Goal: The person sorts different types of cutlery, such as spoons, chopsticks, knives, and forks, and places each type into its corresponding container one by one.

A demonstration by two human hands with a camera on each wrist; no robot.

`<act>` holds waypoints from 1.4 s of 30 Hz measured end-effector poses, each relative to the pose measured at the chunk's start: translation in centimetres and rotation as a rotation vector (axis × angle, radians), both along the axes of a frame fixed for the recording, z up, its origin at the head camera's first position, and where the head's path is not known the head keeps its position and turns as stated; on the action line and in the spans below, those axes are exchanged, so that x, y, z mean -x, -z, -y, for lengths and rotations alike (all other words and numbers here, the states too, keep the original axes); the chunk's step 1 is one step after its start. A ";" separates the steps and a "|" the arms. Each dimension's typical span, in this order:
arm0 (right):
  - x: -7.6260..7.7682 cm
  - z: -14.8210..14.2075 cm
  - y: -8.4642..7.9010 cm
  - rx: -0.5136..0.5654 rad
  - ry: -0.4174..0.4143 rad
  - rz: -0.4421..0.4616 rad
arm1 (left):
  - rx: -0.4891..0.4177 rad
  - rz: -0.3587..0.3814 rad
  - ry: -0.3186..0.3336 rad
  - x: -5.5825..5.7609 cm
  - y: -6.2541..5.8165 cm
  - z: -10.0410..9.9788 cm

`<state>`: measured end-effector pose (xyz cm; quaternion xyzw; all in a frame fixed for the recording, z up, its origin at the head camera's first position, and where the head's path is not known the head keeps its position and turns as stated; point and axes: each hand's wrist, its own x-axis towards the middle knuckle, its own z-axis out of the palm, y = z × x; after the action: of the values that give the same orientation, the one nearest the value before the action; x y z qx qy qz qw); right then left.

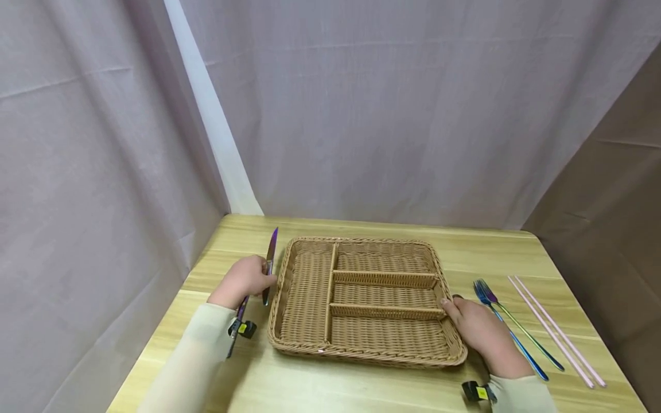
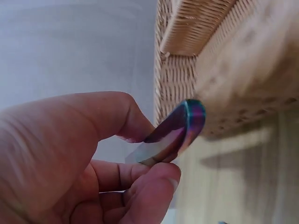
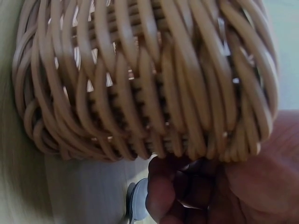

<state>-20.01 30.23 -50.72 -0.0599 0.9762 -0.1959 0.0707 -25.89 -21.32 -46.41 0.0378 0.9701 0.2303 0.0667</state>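
Note:
My left hand [image 1: 245, 281] pinches a knife [image 1: 271, 252] with a purple, iridescent blade, beside the left rim of a wicker basket [image 1: 330, 321]. In the left wrist view, thumb and fingers hold the knife's handle [image 2: 191, 119], its rounded end pointing towards the basket. My right hand [image 1: 480, 330] grips the basket's right rim, thumb over the edge and fingers outside. Close up in the right wrist view, curled fingers [image 3: 161, 191] sit right under the woven wall [image 3: 140, 93]. The basket is divided into several compartments, with no cutlery visible in them.
Under my left wrist lies another slim purple utensil [image 1: 236, 332], partly hidden. Right of the basket are two iridescent forks [image 1: 521, 330] crossing near their heads, and two pink chopsticks [image 1: 558, 332]. Grey curtains [image 1: 387, 115] hang behind and beside the wooden table [image 1: 480, 246].

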 end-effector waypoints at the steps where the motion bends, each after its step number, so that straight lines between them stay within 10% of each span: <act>1: 0.0 0.0 0.0 0.002 -0.002 -0.005 | 0.004 -0.001 0.007 0.2 -0.3 -0.2; 11: 0.3 -0.1 0.1 -0.012 -0.004 -0.008 | 0.044 0.016 0.091 1.1 -1.7 -3.7; 42: 0.3 -0.2 0.2 -0.002 -0.004 0.011 | 0.140 0.173 0.136 0.1 0.2 -7.2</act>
<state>-20.27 30.44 -50.91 -0.0604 0.9759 -0.1952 0.0767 -26.00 -14.14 -46.63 0.0789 0.9696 0.1595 0.1680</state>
